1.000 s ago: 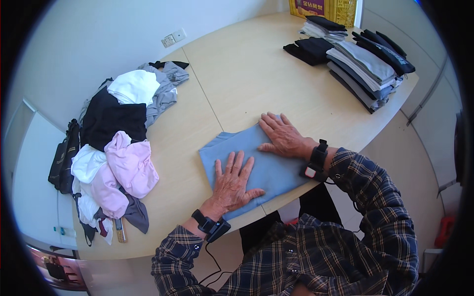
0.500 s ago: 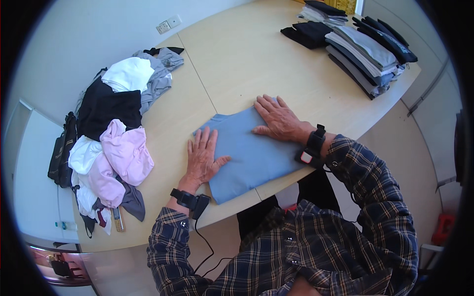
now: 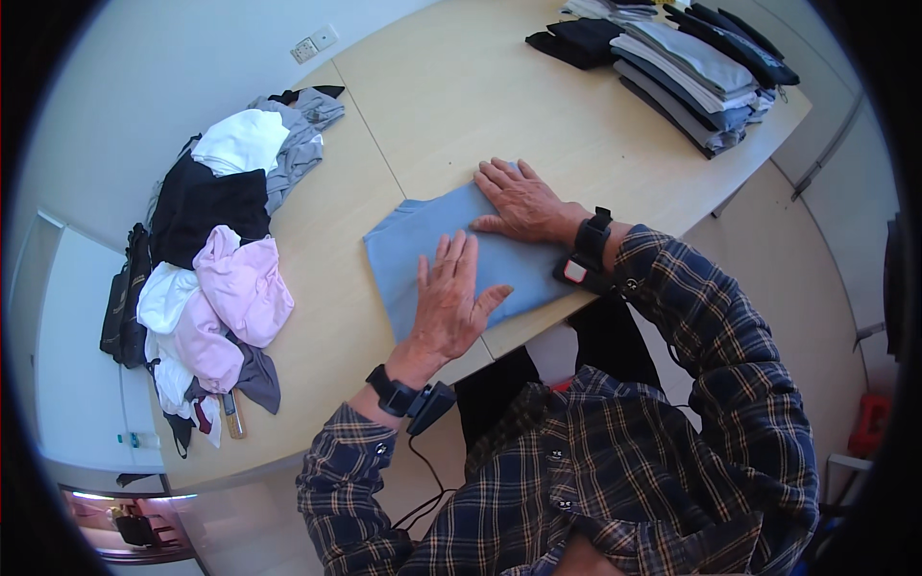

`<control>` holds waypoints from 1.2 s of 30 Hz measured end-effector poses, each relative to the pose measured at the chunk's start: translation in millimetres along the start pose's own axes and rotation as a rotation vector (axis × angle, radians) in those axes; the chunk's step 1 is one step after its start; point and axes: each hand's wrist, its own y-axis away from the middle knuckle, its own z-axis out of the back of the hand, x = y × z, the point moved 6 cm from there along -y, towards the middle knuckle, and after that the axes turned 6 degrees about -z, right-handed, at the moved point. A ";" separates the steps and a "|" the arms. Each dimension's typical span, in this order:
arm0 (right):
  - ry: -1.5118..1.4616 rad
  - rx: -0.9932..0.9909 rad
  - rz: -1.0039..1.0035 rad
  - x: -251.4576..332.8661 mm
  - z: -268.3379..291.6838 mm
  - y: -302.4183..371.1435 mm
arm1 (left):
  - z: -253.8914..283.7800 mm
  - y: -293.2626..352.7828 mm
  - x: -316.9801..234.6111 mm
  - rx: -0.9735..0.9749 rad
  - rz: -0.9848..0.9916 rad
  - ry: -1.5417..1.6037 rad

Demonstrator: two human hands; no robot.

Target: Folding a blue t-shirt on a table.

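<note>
A blue garment (image 3: 408, 254), folded into a flat panel, lies at the table's near edge. My left hand (image 3: 451, 305) is over its near left part, fingers stretched out and thumb apart; whether the palm presses on the cloth I cannot tell. My right hand (image 3: 519, 202) rests flat on the far right part, fingers extended and nothing gripped. Each wrist wears a black strap with a small device. The garment's right end is partly hidden by my right hand and wrist.
A loose heap of clothes, with a pink garment (image 3: 245, 288), a black one (image 3: 211, 213) and a white one (image 3: 240, 142), lies at the left. Neat folded stacks (image 3: 687, 82) stand at the far right, beside a folded black garment (image 3: 573, 43). A black bag (image 3: 125, 302) sits beyond the heap.
My left hand has moved right from the garment's left edge to over its middle. My right hand stays on the far right part. The whole view has shifted slightly.
</note>
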 end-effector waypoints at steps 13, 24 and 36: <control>-0.107 -0.103 -0.024 -12.1 3.8 4.6 | -28.8 -5.4 -5.6 0.029 -0.034 -0.293; -0.308 -0.208 0.221 85.4 26.6 84.7 | -33.5 0.8 9.2 0.241 -0.041 -0.364; -0.226 -0.155 0.086 55.0 11.2 94.6 | -34.4 -4.5 8.5 0.043 -0.012 -0.306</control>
